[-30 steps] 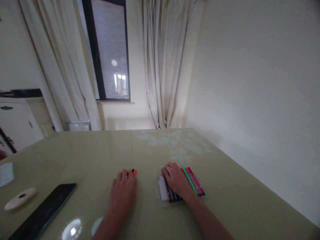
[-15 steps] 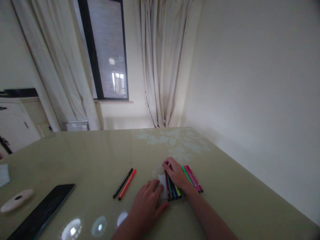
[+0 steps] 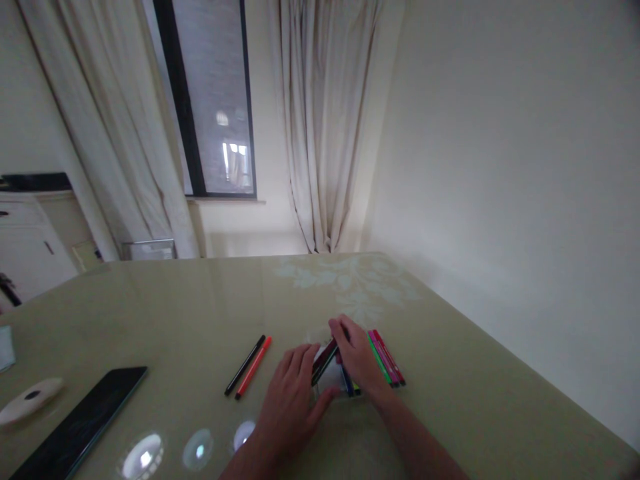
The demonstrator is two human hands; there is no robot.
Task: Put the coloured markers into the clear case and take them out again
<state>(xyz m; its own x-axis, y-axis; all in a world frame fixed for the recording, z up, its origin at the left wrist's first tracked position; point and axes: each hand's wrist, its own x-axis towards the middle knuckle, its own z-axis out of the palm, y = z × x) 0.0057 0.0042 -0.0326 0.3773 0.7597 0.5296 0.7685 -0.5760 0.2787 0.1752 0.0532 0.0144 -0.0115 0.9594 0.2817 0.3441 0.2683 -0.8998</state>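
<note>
My right hand (image 3: 356, 353) is closed on a pair of dark felt-tip pens (image 3: 324, 363), tilted over a clear plastic case (image 3: 333, 381) with a white insert. Their lower ends point at my left hand (image 3: 295, 393), which rests at the case's left side with fingers stretched out and thumb apart. A blue and a yellow-green pen (image 3: 356, 389) lie in the case, partly under my right hand. To the right of that hand, green, pink and red pens (image 3: 385, 359) lie side by side. A black pen (image 3: 245, 365) and an orange-red pen (image 3: 253, 368) lie left of my left hand.
A dark tablet or phone (image 3: 80, 423) lies at the table's left, beside a white oval object (image 3: 30, 401). Round light reflections show on the glossy tabletop (image 3: 175, 313) near the front. A wall (image 3: 500, 200) runs along the right edge; curtains (image 3: 325, 133) hang behind.
The dark pens have swung from lying straight in the case to a slant toward my left hand, lifted by my right hand. More of the white insert shows.
</note>
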